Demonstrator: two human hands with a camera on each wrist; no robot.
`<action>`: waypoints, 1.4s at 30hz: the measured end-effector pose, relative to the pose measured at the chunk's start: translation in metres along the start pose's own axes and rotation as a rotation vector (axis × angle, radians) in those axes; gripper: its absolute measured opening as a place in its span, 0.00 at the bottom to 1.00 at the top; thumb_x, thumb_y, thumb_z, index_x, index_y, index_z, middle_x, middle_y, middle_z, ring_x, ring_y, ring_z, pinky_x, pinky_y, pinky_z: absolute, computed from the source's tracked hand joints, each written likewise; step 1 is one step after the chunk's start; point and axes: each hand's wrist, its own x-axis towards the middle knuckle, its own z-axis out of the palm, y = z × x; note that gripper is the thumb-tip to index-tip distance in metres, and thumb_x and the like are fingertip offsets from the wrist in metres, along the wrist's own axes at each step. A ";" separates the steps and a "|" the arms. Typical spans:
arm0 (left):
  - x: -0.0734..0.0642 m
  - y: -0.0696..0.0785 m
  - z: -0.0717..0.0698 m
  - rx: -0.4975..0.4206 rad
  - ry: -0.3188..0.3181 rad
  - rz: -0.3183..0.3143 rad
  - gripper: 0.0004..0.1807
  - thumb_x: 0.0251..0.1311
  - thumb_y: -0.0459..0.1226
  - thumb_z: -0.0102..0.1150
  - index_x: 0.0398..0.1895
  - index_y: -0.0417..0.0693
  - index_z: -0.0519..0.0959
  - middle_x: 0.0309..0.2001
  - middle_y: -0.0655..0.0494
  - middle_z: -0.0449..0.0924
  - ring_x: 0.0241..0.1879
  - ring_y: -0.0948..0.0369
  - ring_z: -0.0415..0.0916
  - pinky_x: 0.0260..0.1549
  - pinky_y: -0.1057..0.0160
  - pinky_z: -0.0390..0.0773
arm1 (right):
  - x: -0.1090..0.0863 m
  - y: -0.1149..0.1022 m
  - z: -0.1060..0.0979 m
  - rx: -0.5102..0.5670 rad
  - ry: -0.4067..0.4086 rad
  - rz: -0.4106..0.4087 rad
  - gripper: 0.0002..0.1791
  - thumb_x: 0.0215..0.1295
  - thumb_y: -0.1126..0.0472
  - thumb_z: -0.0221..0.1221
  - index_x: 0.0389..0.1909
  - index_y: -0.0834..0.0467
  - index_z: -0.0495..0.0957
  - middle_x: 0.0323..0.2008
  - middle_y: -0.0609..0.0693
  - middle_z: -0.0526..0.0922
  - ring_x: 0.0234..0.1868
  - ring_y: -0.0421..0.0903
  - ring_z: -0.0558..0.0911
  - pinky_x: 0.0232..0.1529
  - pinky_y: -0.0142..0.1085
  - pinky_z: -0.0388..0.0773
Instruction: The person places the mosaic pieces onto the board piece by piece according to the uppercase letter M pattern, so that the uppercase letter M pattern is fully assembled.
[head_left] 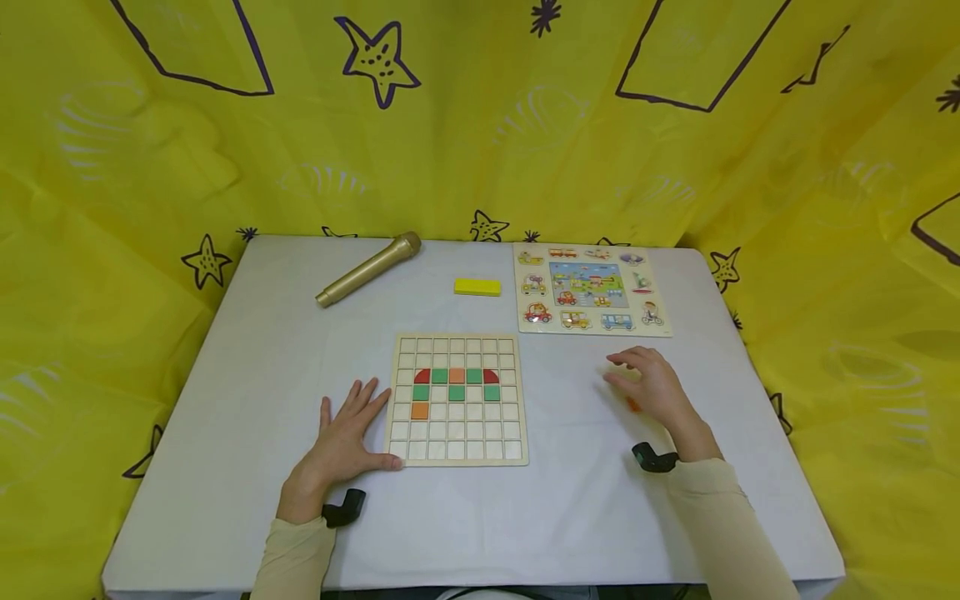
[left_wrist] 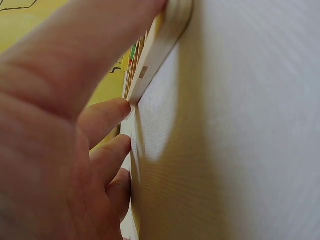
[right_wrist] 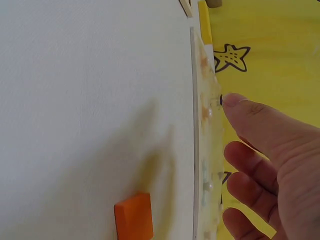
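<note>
A square wooden grid board (head_left: pixel 461 454) lies mid-table, with green, orange and red tiles in some of its cells. My left hand (head_left: pixel 341 442) rests beside it, fingers spread, thumb at the board's lower left corner and index fingertip at its left edge. The left wrist view shows the thumb against the board's side (left_wrist: pixel 155 60). Over the table to the right is my right hand (head_left: pixel 651 387), its fingers loosely bent with nothing between them. Below that hand an orange block (right_wrist: pixel 134 216) lies on the white cloth, partly hidden by the hand in the head view.
Behind the right hand lies a picture puzzle board (head_left: pixel 592 321) with vehicle pieces. A yellow block (head_left: pixel 477 287) sits to its left, and a gold microphone (head_left: pixel 367 271) lies farther left. Yellow patterned cloth (head_left: pixel 450 125) hangs behind the white-covered table (head_left: pixel 247 400).
</note>
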 end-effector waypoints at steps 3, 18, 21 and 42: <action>0.000 0.000 0.000 -0.001 0.006 0.005 0.65 0.31 0.63 0.77 0.74 0.45 0.60 0.76 0.42 0.47 0.75 0.44 0.36 0.62 0.31 0.25 | -0.006 0.007 -0.005 -0.002 -0.018 0.037 0.17 0.61 0.61 0.68 0.48 0.66 0.82 0.46 0.59 0.80 0.46 0.57 0.74 0.46 0.53 0.70; 0.001 -0.001 -0.001 -0.001 -0.007 0.000 0.64 0.32 0.63 0.76 0.74 0.45 0.60 0.76 0.43 0.47 0.75 0.44 0.36 0.62 0.31 0.25 | -0.033 0.031 -0.015 -0.017 -0.017 0.075 0.19 0.57 0.60 0.70 0.47 0.66 0.83 0.44 0.59 0.82 0.42 0.56 0.75 0.43 0.50 0.70; 0.001 -0.001 -0.001 -0.001 -0.010 0.001 0.65 0.32 0.63 0.76 0.74 0.45 0.60 0.76 0.43 0.47 0.75 0.44 0.36 0.62 0.31 0.25 | -0.038 0.036 -0.015 -0.017 -0.013 0.081 0.21 0.57 0.58 0.71 0.47 0.66 0.83 0.44 0.58 0.82 0.42 0.55 0.75 0.43 0.49 0.69; 0.001 -0.001 0.000 0.006 -0.009 0.007 0.65 0.32 0.64 0.75 0.74 0.45 0.60 0.76 0.43 0.47 0.75 0.44 0.36 0.62 0.31 0.26 | -0.053 0.043 -0.006 -0.009 -0.008 0.022 0.18 0.52 0.67 0.72 0.45 0.65 0.83 0.46 0.60 0.80 0.47 0.60 0.74 0.47 0.53 0.67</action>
